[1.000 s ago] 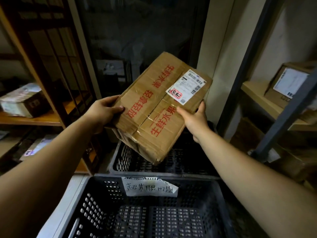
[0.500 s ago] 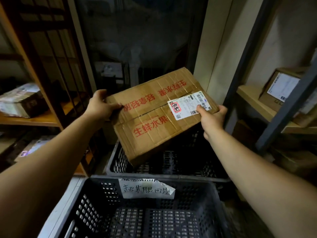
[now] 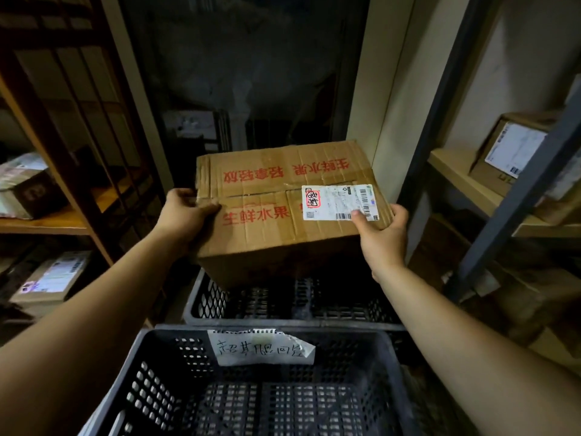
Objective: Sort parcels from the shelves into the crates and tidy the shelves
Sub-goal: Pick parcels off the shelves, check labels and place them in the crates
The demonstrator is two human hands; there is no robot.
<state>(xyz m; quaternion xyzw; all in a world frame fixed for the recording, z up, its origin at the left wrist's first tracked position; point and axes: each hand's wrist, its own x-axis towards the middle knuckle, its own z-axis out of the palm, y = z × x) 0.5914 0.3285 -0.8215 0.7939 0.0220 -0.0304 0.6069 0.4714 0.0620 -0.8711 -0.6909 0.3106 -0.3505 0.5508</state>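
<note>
Parcel [image 3: 267,243] up in the air, a brown cardboard box with red printed characters across its top, held level between both hands right over the far crate [image 3: 283,323]. The left grip [image 3: 185,212] is clamped on the box's left edge, thumb lying on the top face and fingers curled round the side. The right grip [image 3: 382,237] has the near right corner, thumb pressed down on the near edge of the white shipping label [image 3: 336,199], fingers wrapped round the right side. That label sits on the right half of the top and carries barcodes and a red-ringed mark. The box's lower edge dips in front of the dark mesh of the far crate; whether it touches the crate, I can't tell. Nearer in, butted against it, the near crate [image 3: 151,391], grey and perforated, has a torn paper note [image 3: 262,349] with handwriting stuck on its far wall. On the left, a wooden shelf [image 3: 47,222] carries a wrapped package [image 3: 22,190], with a labelled flat parcel [image 3: 52,278] on the level below. On the right, a pale shelf [image 3: 462,180] behind a grey post [image 3: 518,202] holds a labelled carton [image 3: 509,149].
</note>
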